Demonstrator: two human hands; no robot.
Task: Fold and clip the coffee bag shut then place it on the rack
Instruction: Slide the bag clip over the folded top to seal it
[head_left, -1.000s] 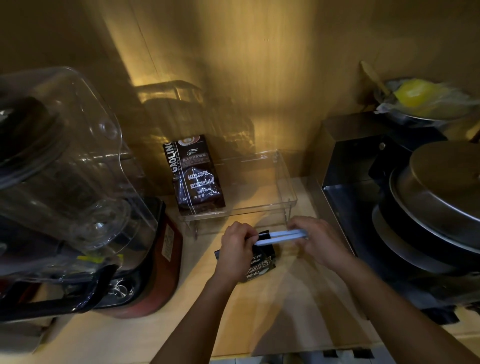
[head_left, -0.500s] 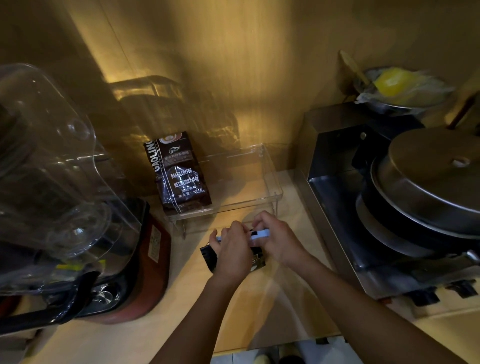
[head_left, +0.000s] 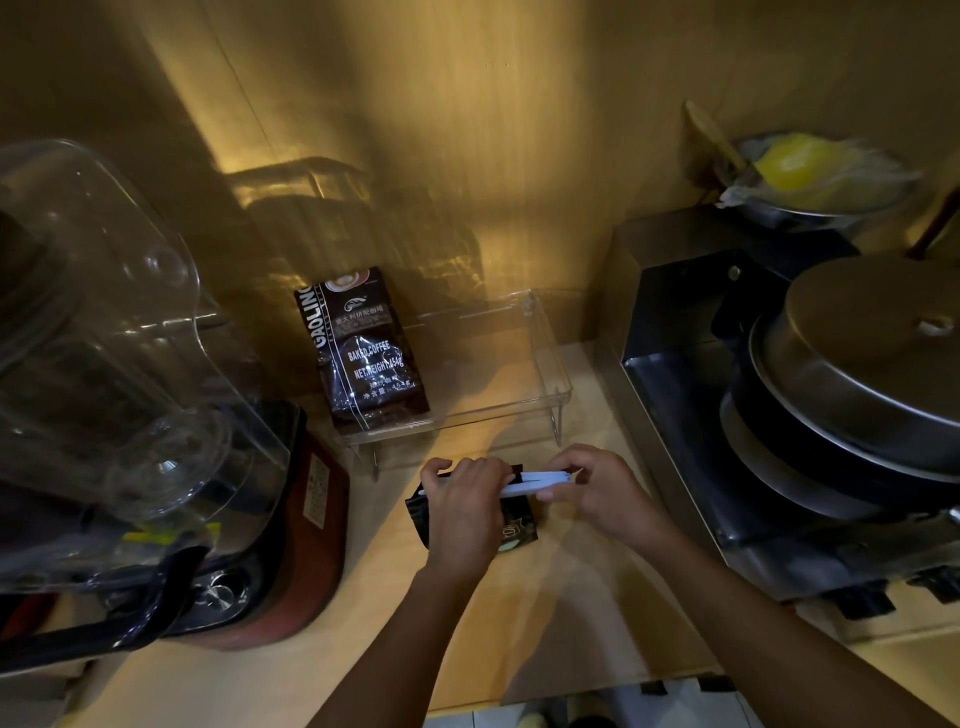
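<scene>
A: On the desk, just in front of the clear rack, the left hand has its fingers clenched over the folded top of the small coffee bag; the right hand pinches the white clip across it.

B: How will it handle?

A: Likely light, soft and crinkly, the foil slippery. Best held by the clipped fold.

B: Room on the rack?

A: Yes, beside the larger coffee bag, between the blender and the stove.
</scene>
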